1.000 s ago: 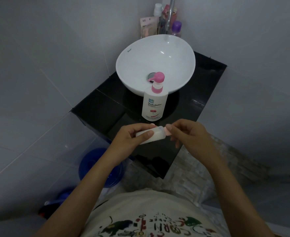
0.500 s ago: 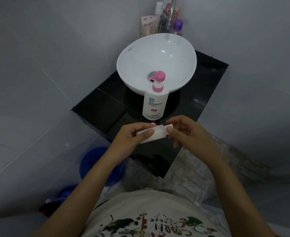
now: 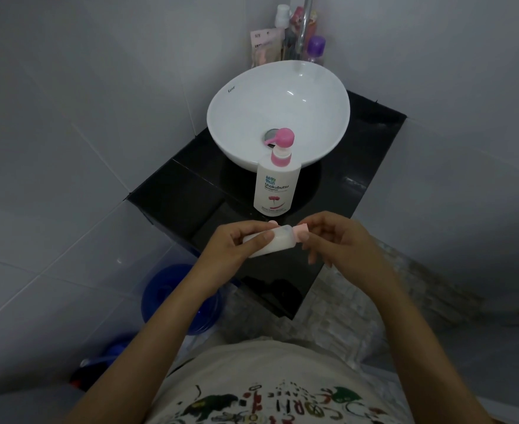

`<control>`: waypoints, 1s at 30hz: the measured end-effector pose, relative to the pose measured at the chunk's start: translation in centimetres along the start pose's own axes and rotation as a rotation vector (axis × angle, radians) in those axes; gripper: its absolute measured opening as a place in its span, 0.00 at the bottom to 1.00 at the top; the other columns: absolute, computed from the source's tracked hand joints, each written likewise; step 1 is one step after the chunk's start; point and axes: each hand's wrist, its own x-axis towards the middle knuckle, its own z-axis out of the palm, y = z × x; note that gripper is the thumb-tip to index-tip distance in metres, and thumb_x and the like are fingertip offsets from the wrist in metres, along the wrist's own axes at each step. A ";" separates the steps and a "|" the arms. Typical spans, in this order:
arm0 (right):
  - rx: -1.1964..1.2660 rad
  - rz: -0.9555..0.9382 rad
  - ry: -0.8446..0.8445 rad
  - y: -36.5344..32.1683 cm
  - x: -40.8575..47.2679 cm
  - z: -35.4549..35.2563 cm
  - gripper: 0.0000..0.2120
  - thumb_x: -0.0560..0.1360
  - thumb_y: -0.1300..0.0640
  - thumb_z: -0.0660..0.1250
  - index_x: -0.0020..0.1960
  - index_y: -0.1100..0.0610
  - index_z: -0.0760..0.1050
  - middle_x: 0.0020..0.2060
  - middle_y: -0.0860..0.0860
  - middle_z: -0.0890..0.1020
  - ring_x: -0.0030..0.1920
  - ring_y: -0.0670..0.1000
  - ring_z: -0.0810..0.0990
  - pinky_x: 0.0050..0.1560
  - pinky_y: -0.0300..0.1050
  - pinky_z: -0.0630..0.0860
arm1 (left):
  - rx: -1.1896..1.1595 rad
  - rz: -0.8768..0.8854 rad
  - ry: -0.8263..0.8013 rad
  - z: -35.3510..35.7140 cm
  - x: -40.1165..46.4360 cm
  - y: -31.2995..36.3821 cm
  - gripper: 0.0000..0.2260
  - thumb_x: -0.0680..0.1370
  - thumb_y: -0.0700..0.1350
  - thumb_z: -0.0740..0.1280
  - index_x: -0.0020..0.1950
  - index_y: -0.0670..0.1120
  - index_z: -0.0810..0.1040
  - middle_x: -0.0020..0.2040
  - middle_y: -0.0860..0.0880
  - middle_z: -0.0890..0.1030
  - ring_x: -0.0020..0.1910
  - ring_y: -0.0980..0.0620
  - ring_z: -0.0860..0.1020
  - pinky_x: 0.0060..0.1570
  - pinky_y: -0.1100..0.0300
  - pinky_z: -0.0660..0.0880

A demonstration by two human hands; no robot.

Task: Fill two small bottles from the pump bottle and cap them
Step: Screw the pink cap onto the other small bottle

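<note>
A white pump bottle with a pink pump head stands on the black counter, in front of the white basin. My left hand grips a small translucent bottle holding whitish liquid, lying almost sideways with its neck pointing right. My right hand pinches the pale pink cap at the bottle's neck between thumb and fingers. Both hands hover over the counter's near corner. I see only one small bottle.
Several toiletry bottles and tubes stand behind the basin around a chrome tap pipe. A blue bucket sits on the floor below left of the counter. Grey tiled walls close in on both sides.
The hands stay in place on the small bottle. My right fingers have shifted around the cap, and more of the pink cap shows now.
</note>
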 end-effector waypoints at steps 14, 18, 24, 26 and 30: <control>0.013 0.052 0.008 1.2 -0.3 1.0 0.04 0.75 0.58 0.67 0.49 0.54 0.79 0.31 0.46 0.82 0.27 0.45 0.78 0.24 0.35 0.71 | -0.107 -0.041 -0.019 -0.3 -0.4 -1.4 0.15 0.73 0.37 0.69 0.59 0.41 0.79 0.52 0.52 0.83 0.49 0.62 0.81 0.44 0.71 0.76; 0.079 0.080 0.054 1.7 -0.4 1.8 0.06 0.75 0.57 0.67 0.49 0.59 0.79 0.29 0.46 0.81 0.25 0.43 0.76 0.23 0.35 0.69 | -0.123 -0.033 -0.029 -0.3 -0.5 -1.9 0.15 0.72 0.36 0.70 0.58 0.43 0.79 0.51 0.55 0.83 0.49 0.63 0.81 0.43 0.72 0.75; 0.087 0.102 0.057 2.3 -0.1 2.2 0.06 0.73 0.59 0.70 0.49 0.58 0.80 0.34 0.52 0.82 0.27 0.43 0.77 0.25 0.33 0.71 | -0.016 -0.067 -0.056 -0.6 0.0 -3.3 0.15 0.69 0.39 0.73 0.56 0.46 0.81 0.52 0.53 0.83 0.50 0.60 0.81 0.44 0.70 0.76; 0.040 0.093 0.032 2.6 0.1 2.4 0.07 0.72 0.61 0.71 0.50 0.56 0.80 0.38 0.54 0.83 0.30 0.43 0.78 0.31 0.32 0.74 | 0.074 -0.069 -0.076 -0.8 0.4 -3.8 0.16 0.67 0.42 0.76 0.53 0.52 0.80 0.49 0.56 0.83 0.49 0.60 0.81 0.44 0.70 0.77; -0.145 0.059 0.017 3.3 0.5 2.8 0.19 0.70 0.60 0.73 0.57 0.45 0.74 0.40 0.50 0.81 0.35 0.42 0.78 0.38 0.32 0.76 | 0.297 -0.066 -0.109 -0.6 1.6 -4.9 0.18 0.63 0.49 0.77 0.52 0.55 0.79 0.46 0.55 0.83 0.45 0.59 0.80 0.46 0.63 0.78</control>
